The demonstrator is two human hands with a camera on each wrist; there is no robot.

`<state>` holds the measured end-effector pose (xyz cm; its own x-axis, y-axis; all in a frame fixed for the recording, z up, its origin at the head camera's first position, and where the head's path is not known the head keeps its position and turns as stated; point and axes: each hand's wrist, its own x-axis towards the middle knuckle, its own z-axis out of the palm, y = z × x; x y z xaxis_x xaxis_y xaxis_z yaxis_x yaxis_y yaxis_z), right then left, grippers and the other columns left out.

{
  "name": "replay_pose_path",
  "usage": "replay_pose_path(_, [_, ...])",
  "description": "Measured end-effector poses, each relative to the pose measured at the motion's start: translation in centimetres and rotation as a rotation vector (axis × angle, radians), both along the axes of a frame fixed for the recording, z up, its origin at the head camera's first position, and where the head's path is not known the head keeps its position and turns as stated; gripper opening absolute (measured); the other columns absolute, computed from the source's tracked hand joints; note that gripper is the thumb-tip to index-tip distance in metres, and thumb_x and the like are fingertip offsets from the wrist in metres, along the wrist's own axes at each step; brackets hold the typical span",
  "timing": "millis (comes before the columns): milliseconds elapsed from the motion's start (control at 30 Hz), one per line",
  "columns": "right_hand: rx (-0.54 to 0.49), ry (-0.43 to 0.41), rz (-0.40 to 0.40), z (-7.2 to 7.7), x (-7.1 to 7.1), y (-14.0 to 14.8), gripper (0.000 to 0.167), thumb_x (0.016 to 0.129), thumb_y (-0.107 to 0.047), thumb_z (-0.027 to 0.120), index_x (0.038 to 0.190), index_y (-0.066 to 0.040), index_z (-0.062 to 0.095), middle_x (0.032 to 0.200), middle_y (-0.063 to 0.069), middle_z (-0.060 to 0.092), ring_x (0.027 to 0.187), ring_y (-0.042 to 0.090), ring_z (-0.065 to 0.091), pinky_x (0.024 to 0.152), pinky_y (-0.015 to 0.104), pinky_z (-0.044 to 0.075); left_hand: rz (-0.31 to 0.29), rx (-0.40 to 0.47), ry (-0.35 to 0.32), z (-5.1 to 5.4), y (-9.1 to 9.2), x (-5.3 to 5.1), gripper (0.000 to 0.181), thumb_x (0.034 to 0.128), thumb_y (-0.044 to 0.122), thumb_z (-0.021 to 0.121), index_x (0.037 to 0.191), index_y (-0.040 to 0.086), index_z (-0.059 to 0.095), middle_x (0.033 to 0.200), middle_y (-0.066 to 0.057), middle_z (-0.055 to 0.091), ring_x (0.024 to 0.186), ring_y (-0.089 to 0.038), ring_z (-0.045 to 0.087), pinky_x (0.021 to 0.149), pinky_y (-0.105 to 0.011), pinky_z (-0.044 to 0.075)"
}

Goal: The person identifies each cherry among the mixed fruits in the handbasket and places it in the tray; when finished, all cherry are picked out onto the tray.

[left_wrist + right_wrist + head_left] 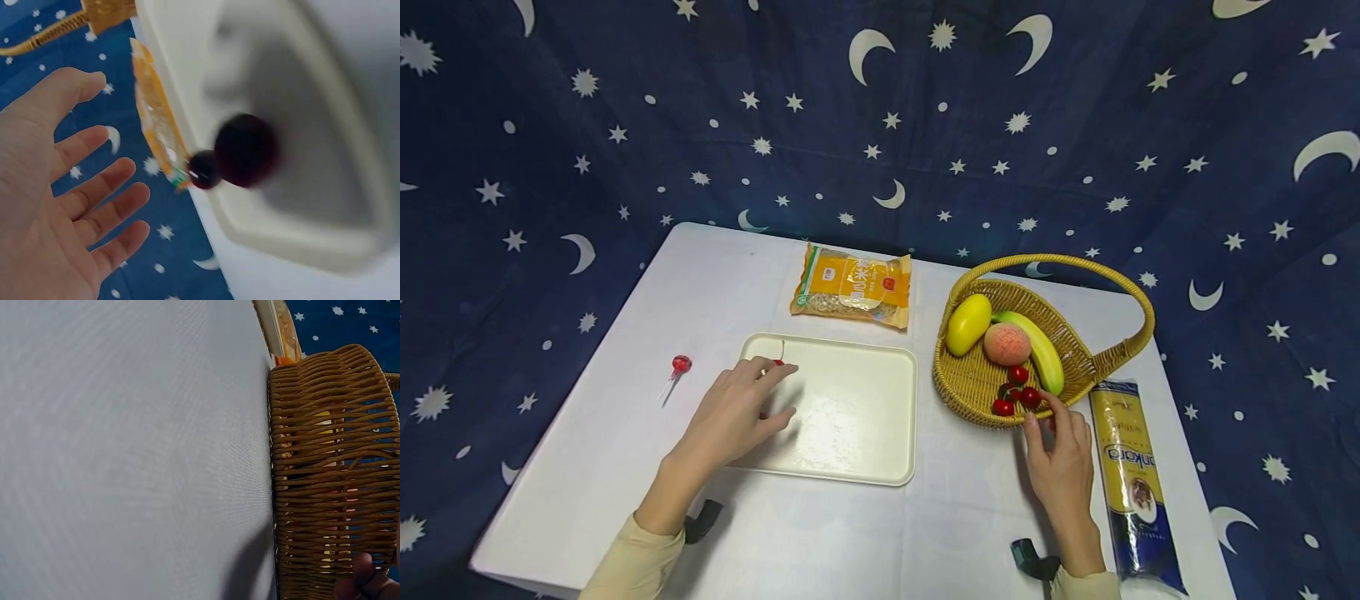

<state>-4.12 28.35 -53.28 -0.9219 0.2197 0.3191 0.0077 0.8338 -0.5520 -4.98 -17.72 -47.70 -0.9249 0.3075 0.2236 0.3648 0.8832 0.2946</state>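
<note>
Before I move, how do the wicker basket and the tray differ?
The wicker basket is woven and golden brown; the tray is smooth and cream-colored. The wicker basket is rounded and deep, with an arched handle; the tray is a shallow rectangle. The left hand is over the tray, while the right hand is at the wicker basket's near rim. Both rest on the white table.

We seem to be in a staged tabletop booth: dark blue cloth [820, 167] with a pale moon-and-star print hangs behind and at both sides of a white table [962, 517]. Whether a home, studio or lab lies around it, we cannot tell.
</note>
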Motion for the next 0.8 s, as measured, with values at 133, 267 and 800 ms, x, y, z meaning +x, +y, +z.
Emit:
replay_pose_path(133, [0.003,-0.006,-0.007,0.0,0.0,0.0,0.044,0.104,-0.024,0.066,0.145,-0.010,0.059,0.106,0.017,0.056,0.096,0.030,0.048,0.075,0.042,0.037,-0.056,-0.006,0.001,1.1,2.0,-1.7,0.058,0.0874,0.036,0.085,0.139,0.016,0.067,0.121,-0.010,0.069,0.104,-0.029,0.065,0.087,-0.047,0.052])
replay_pose_path(267, [0.000,-0.009,-0.008,0.0,0.1,0.0,0.044,0.104,-0.024,0.066,0.145,-0.011,0.059,0.106,0.017,0.056,0.097,0.031,0.049,0.075,0.043,0.037,-0.117,0.000,0.011,2.4,4.2,-3.2,0.058,0.0895,0.038,0.083,0.141,0.018,0.066,0.121,-0.008,0.069,0.105,-0.027,0.065,0.087,-0.045,0.053])
replay_pose_path(800, [0.009,0.022,-0.001,0.0,0.0,-0.1,0.043,0.103,-0.024,0.067,0.144,-0.010,0.061,0.104,0.017,0.057,0.095,0.028,0.049,0.073,0.041,0.037,-0.492,-0.006,0.052,5.9,13.8,-8.5,0.037,0.1010,0.034,0.070,0.135,0.022,0.070,0.118,0.001,0.069,0.106,-0.018,0.065,0.096,-0.037,0.056])
